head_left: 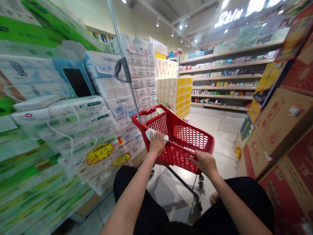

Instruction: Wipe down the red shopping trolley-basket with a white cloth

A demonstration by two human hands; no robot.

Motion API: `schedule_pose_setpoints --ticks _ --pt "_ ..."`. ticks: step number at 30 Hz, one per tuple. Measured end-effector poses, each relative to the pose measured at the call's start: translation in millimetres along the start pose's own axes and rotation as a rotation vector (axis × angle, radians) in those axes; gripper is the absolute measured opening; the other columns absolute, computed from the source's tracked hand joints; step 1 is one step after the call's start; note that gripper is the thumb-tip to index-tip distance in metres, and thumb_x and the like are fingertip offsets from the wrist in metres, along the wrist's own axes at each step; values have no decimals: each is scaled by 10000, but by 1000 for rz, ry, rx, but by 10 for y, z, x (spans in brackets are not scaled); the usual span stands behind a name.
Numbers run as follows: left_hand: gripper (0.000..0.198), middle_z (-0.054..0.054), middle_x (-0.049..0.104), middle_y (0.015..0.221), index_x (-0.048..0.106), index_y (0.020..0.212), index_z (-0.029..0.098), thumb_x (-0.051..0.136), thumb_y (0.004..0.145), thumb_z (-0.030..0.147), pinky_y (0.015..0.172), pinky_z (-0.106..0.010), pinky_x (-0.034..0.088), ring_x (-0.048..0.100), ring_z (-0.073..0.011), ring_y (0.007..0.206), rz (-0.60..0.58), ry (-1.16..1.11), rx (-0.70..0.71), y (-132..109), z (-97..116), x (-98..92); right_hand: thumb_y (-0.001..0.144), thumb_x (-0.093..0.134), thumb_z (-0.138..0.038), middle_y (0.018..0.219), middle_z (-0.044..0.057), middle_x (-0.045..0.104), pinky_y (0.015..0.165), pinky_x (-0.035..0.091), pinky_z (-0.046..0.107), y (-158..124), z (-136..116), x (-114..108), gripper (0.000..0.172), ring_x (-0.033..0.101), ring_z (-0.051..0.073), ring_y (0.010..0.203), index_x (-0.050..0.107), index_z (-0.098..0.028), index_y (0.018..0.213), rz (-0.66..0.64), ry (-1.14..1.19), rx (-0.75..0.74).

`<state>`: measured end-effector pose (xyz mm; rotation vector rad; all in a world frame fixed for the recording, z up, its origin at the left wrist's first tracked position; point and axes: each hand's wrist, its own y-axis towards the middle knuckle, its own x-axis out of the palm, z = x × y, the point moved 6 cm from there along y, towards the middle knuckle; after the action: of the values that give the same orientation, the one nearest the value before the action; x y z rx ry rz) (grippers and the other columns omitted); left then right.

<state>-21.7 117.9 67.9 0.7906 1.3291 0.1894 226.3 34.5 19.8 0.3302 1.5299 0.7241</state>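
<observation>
Cart held by both hands

It stood on the floor at twelve o'clock. At its nine, the left hand bent slightly spread fingers over a white cloth; at four, the right hand closed half-curled fingers on its rim.

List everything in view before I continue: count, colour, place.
Cart: one, red, centre
Cloth: one, white, on cart rim
Pole: one, silver, left of centre
Packs: many, white, green, yellow, left and back
Phone: one, black, against left packs
Cable: count unclear, white, left
Tags: two, yellow, left
Cartons: several, brown and red, right
Shelves: several, pale, back right
Sign: one, white, top right
Lamps: several, white, ceiling
Floor: one, pale, below
Legs: two, dark, bottom
Left grip: one, bare, over cloth
Right grip: one, bare, on rim
</observation>
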Motion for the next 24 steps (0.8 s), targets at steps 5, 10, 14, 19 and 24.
schedule_pose_setpoints --ticks 5,10,14,19,24 --pt "266 -60 537 1204 511 1143 240 446 886 229 1184 -587 85 311 -256 1351 6 -102 41 -198 665 86 905 497 -527 700 21 641 598 238 286 0 -30 -18 362 537 156 611 523 -201 748 -14 0 13" --pt "330 -67 532 1182 475 1206 228 481 883 295 1186 -602 77 363 -263 1291 -3 -169 131 -377 1379 141 884 540 -358 798 37 685 641 289 288 -7 -41 -24 171 577 172 676 604 -199 879 -9 63 17" --pt "382 -69 535 1179 452 1260 227 472 889 318 1186 -590 96 403 -260 1240 -31 -160 197 -386 1539 176 884 514 -300 828 55 695 664 312 288 -19 -1 -18 154 593 184 709 619 -196 926 6 91 8" --pt "393 -34 539 1197 444 1285 267 468 896 315 1198 -500 128 433 -217 1214 -80 -93 296 -234 1027 122 902 505 -508 740 43 660 624 287 289 -10 40 -15 330 565 176 651 576 -199 810 9 37 -23" --pt "340 -34 504 1283 474 1236 264 439 899 251 1197 -519 91 333 -225 1328 -41 9 144 -53 251 -15 911 464 -568 691 35 630 608 260 286 12 34 -14 408 547 163 627 534 -198 754 22 6 -30"
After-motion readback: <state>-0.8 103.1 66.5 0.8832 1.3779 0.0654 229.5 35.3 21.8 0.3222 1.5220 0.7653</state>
